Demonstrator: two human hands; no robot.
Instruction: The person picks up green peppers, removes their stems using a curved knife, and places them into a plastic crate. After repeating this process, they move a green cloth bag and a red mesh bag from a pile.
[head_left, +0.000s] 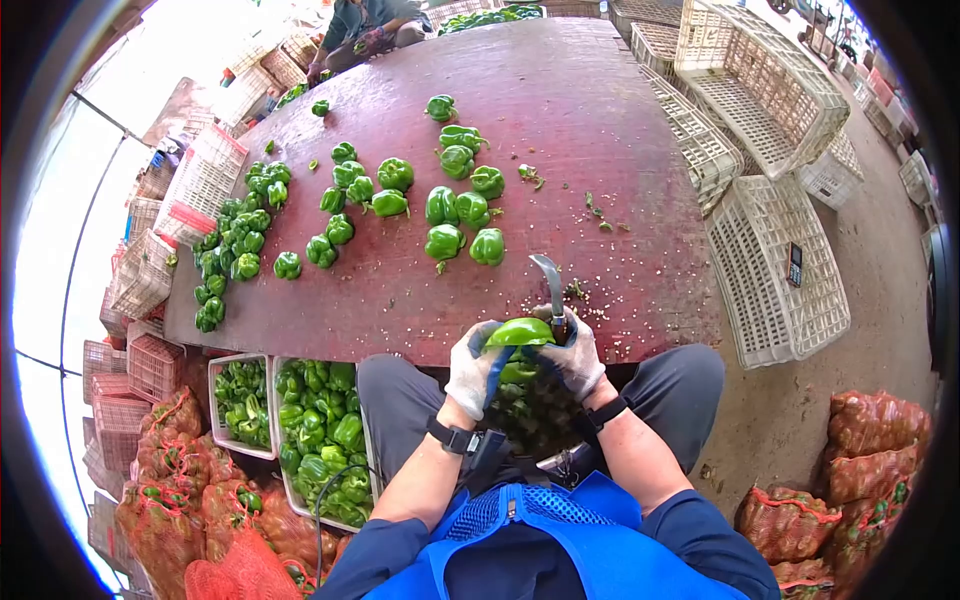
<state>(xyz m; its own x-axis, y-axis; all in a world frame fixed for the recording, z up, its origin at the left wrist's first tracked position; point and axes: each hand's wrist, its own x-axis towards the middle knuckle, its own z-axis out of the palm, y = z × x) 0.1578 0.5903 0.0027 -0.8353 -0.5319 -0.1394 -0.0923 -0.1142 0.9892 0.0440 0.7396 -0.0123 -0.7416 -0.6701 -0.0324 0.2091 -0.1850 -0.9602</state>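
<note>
My gloved left hand [472, 368] is closed round the left side of a green pepper piece [520, 332], just over the table's near edge. On its right side, my gloved right hand [577, 357] grips a knife [550, 280] with a curved blade, which points up and away from me; its fingers also touch the pepper. Below my hands, more green peppers show in a dark space between my knees. On the red table [350, 300], whole green peppers [443, 241] stand in loose groups, with a larger pile [235, 225] at the left. Pale seeds and scraps lie beyond the knife.
Two crates of peppers [345, 430] stand at my left knee. Empty plastic crates [780, 270] are stacked along the table's right side. Red mesh sacks [785, 525] lie on the floor at both sides. Another person [365, 30] sits at the far left end of the table.
</note>
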